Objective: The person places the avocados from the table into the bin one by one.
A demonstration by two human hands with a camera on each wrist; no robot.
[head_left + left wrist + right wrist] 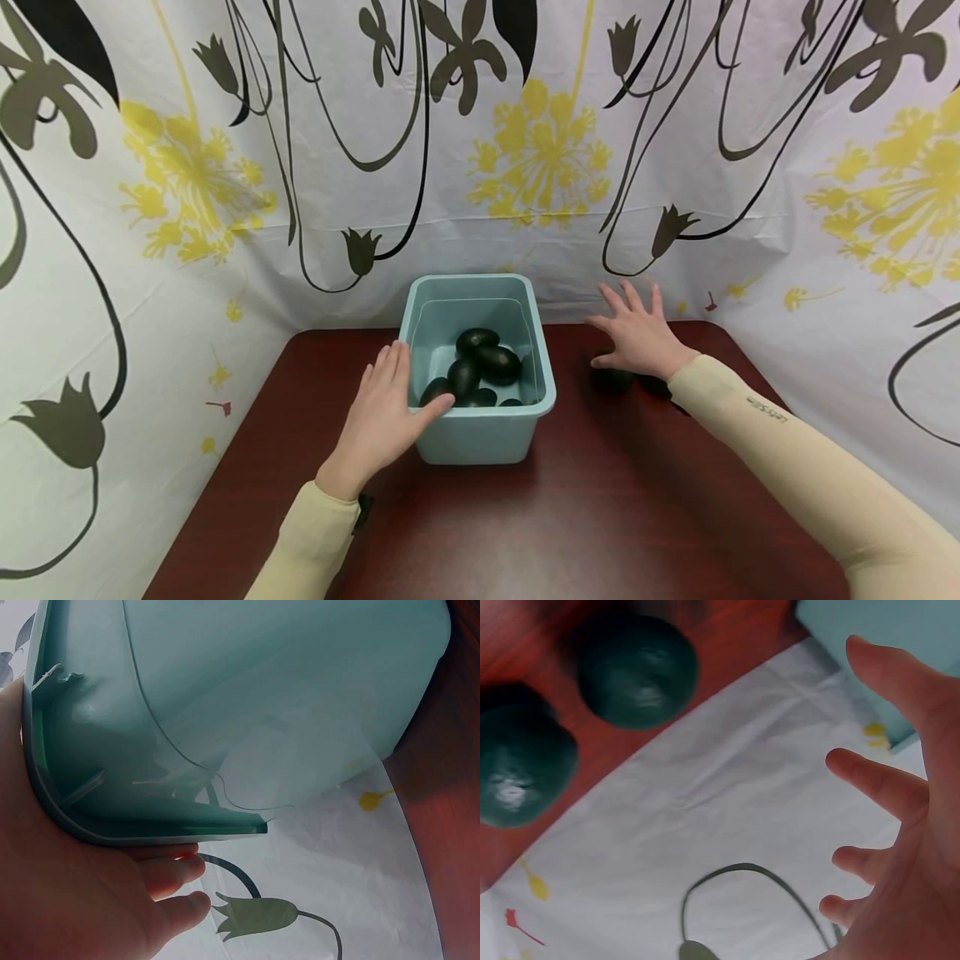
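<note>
A pale blue-green plastic bin [476, 440] stands on the table with several dark green avocados [498, 364] inside. My left hand [384, 421] rests on the bin's near left corner with fingers straight and the thumb over the front rim. In the left wrist view, that hand [82, 900] lies against the rim from outside. To the right of the bin, my right hand [641, 337] is spread with nothing in it, over two avocados on the table. The right wrist view shows one avocado [639, 673] beside another avocado [523, 766], both apart from the spread fingers [881, 784].
The dark red-brown wooden table [480, 533] runs back to a white floral cloth [465, 208] hanging behind it and at both sides. The bin sits near the table's back edge.
</note>
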